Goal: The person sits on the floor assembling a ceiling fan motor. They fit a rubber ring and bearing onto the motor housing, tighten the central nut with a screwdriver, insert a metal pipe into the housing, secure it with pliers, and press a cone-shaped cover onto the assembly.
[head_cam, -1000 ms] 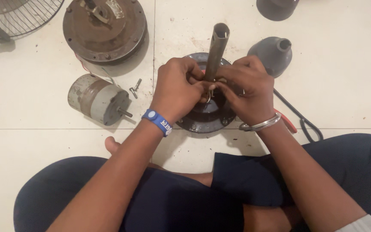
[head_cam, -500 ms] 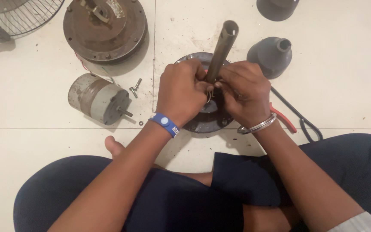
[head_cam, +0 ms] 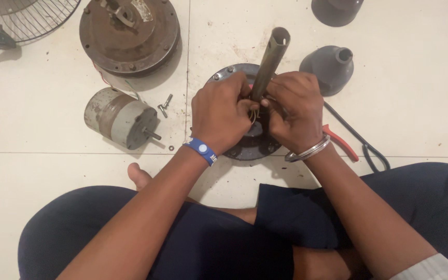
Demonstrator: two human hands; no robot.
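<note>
Both hands, left hand (head_cam: 223, 116) and right hand (head_cam: 295, 111), pinch thin wires at the metal tube (head_cam: 269, 65) rising from the dark round plate (head_cam: 250, 148) on the tiled floor (head_cam: 400, 119).

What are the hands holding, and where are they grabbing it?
Both hands, left hand and right hand, grip the metal pipe at its bottom, where it meets the round dark plate.

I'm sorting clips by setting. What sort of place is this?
Probably an informal repair spot on a tiled floor: a person sits among a fan guard, small motor and rusty motor housing.
</note>
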